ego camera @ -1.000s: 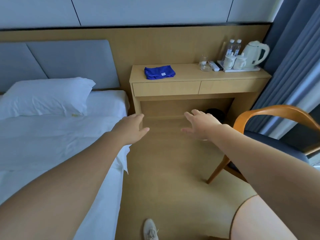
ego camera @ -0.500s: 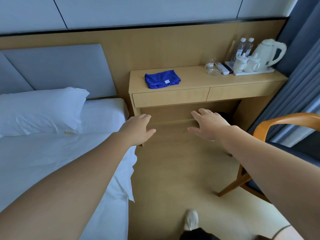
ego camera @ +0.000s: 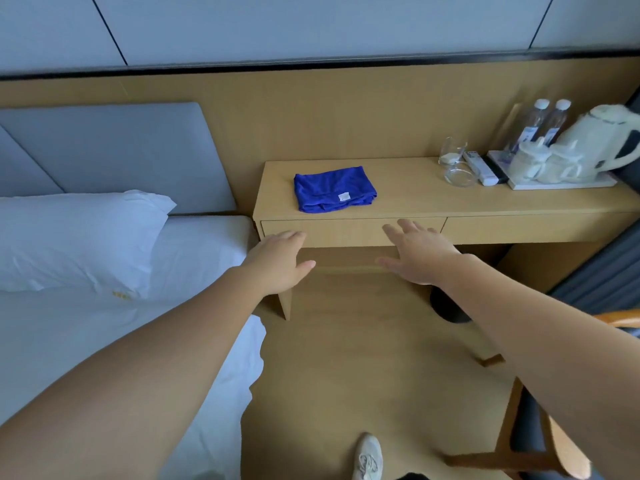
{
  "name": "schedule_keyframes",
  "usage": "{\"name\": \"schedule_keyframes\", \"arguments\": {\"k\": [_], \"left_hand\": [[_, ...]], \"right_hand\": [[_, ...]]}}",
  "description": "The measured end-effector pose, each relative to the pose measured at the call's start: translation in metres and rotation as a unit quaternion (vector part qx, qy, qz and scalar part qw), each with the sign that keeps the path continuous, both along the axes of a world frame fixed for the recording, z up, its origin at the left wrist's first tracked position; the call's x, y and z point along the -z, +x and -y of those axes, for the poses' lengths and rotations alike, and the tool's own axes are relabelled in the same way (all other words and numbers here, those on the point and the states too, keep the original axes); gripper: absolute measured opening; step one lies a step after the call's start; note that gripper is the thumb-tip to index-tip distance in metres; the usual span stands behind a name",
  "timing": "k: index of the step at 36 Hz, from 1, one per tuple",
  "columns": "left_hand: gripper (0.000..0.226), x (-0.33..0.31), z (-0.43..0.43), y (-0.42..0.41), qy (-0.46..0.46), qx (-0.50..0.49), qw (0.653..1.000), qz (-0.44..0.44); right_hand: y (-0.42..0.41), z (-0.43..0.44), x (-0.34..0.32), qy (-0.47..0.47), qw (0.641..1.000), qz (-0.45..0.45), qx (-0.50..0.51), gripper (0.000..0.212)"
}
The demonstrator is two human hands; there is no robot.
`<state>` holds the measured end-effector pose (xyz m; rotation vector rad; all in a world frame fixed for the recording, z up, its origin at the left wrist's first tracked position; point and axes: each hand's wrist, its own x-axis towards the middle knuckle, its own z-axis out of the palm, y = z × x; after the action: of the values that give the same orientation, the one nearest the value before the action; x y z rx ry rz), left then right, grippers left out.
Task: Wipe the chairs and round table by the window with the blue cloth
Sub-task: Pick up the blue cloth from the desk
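We are at the first step: fetching the cloth (ego camera: 334,188). It lies folded on the desk (ego camera: 415,199), near its left front corner. Our left hand (ego camera: 278,263) and right hand (ego camera: 417,252) are both open and empty, just before the desk's front edge. Next we must reach over this edge and grasp the cloth.

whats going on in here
A person is reaching with both bare hands toward a folded blue cloth on a wooden desk beside the bed. The left hand and right hand are open and empty, short of the desk's front edge. The cloth lies untouched, so no wiping yet.
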<state>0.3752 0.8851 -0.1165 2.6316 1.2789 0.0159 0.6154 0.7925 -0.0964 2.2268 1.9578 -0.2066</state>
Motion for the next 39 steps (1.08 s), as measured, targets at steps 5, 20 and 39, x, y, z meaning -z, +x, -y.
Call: {"name": "schedule_keyframes", "arguments": {"k": [5,20,39], "left_hand": [[0.064,0.004,-0.029,0.022,-0.01,-0.021,1.0,0.003],[0.061,0.017,-0.135,0.034,-0.018,-0.018,1.0,0.004],[0.063,0.048,-0.33,0.055,-0.033,0.093,0.995,-0.016]], "right_hand": [[0.025,-0.042,0.001,-0.005,1.0,-0.004,-0.008,0.071],[0.037,-0.156,0.032,-0.019,0.999,-0.009,-0.042,0.07],[0.031,-0.307,0.052,-0.037,0.997,-0.024,0.057,0.068]]}}
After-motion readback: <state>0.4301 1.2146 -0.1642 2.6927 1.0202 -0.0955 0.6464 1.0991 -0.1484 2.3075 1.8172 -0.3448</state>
